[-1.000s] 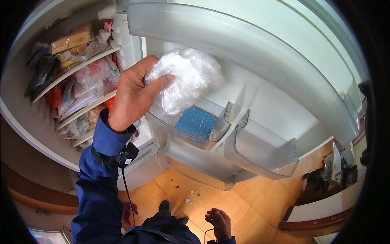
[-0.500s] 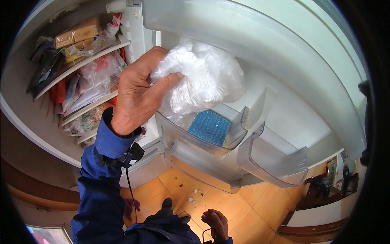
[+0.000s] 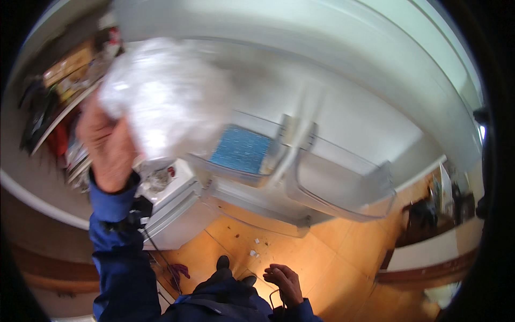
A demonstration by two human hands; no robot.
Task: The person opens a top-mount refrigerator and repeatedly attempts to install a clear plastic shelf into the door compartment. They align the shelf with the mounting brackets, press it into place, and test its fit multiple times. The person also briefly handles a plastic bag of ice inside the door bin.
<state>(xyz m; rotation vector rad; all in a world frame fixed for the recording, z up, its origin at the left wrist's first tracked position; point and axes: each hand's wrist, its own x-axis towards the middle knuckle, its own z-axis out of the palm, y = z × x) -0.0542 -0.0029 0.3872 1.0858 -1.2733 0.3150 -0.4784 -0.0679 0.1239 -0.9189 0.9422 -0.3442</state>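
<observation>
My left hand (image 3: pixel 110 142), blurred by motion, grips a crumpled bundle of clear plastic bags (image 3: pixel 166 99) between thumb and fingers. It is raised in front of the open refrigerator, between the packed shelves (image 3: pixel 67 115) at left and the inside of the door. Below the bundle, a blue textured mat (image 3: pixel 241 149) lies in a clear door bin (image 3: pixel 233 174). My right hand (image 3: pixel 284 282) hangs low by my body over the floor, its fingers loosely curled together, and no object shows in them.
The refrigerator door (image 3: pixel 343 102) stands wide open across the view. A second clear door bin (image 3: pixel 343 188) sits to the right. Small white scraps (image 3: pixel 255 252) and dark bits lie on the orange tiles (image 3: pixel 322 263). Dark items fill a low shelf (image 3: pixel 424 214) at far right.
My left hand has moved left with the plastic bundle, toward the shelves. The view has shifted, and the blue mat shows more fully. My right hand stays low, much the same.
</observation>
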